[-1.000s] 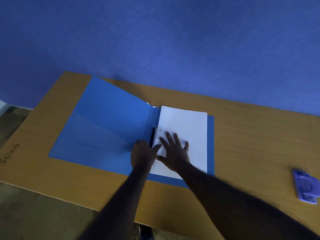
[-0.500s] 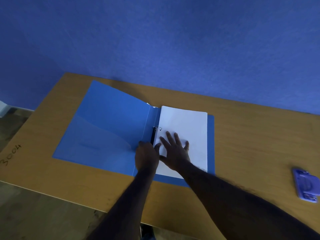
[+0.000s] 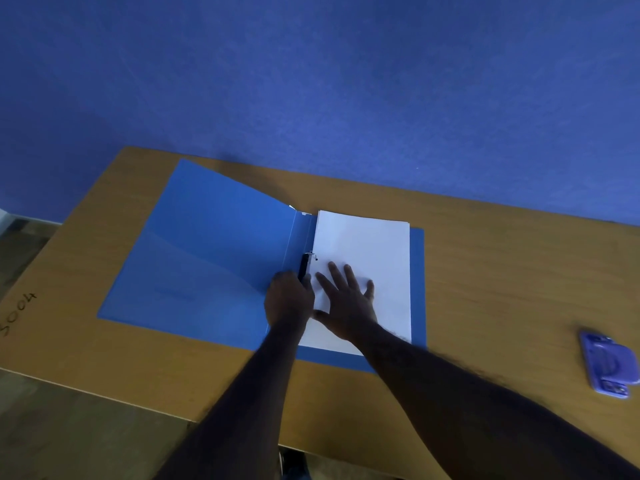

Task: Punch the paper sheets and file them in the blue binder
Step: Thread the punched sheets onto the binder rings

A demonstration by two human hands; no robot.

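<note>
Over the last second little on the table (image 3: 502,271) has moved: the blue binder (image 3: 207,258) lies open as before, its front cover flat to the left, and the paper sheets (image 3: 367,251) sit on its right half with their left edge at the spine, in the same place as 1 second ago. The right hand (image 3: 346,303) stays flat on the stack with its fingers (image 3: 334,271) spread, holding the pages down. The left hand (image 3: 289,299) has crept a little toward the black ring mechanism (image 3: 304,268) at the spine; its fingers are curled and hidden behind the knuckles, so I cannot tell whether they pinch the clasp or only rest on it. A punched hole and a metal ring show just above that hand, so the sheets look already threaded; my guess is that closing the rings is the step in hand and the filing is nearly done. The purple hole punch (image 3: 609,365) sits unused, well apart at the right edge. Handwriting at the table's left edge seems to read "3004"; no brand is legible.
</note>
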